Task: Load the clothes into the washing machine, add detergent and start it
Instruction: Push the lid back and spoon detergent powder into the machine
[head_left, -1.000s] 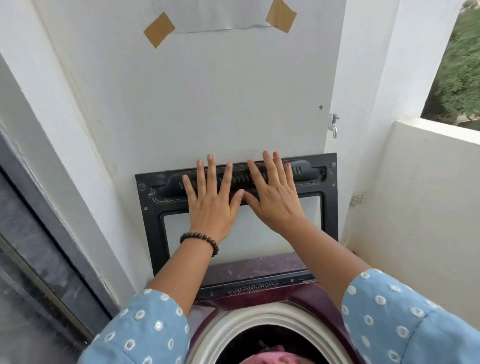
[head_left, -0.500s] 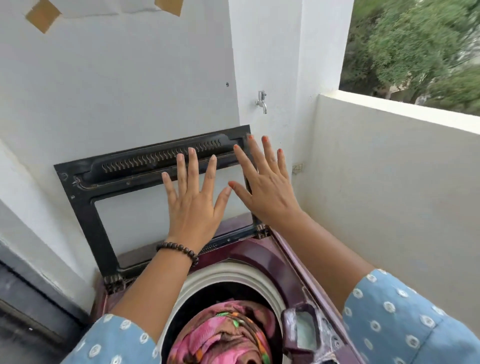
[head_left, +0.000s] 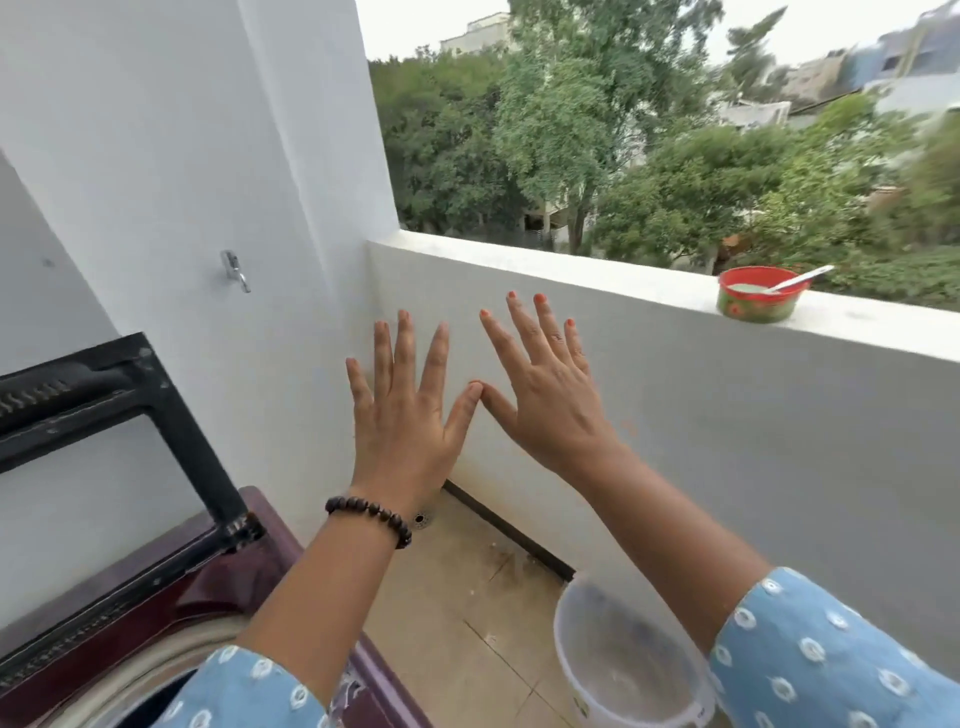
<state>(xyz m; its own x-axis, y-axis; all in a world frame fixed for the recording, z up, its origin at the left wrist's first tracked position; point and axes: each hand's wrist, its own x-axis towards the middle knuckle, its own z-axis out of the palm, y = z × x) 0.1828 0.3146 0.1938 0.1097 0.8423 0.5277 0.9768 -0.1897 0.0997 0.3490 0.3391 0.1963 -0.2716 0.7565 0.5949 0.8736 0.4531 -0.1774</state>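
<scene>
- Out on the balcony, both my hands are up in the air with fingers spread wide, holding nothing.
- Left hand (head_left: 405, 415) has the bead bracelet (head_left: 370, 515) on the wrist; right hand (head_left: 545, 395) is just beside it, thumb tips about touching.
- Washing machine (head_left: 218, 592) is down at my lower left, maroon top, with its black-framed lid (head_left: 171, 410) standing open against the white wall.
- Drum opening (head_left: 140, 691) barely shows at the bottom edge, so can't tell what's in there from this angle.
- Red bowl (head_left: 757, 294) with a white spoon (head_left: 797, 280) in it sits on the balcony ledge (head_left: 597, 270), well off to my right.
- Clear plastic tub (head_left: 623, 660) is on the tiled floor (head_left: 467, 597) under my right arm.
- Small tap (head_left: 235, 270) sticks out of the wall above the machine.
</scene>
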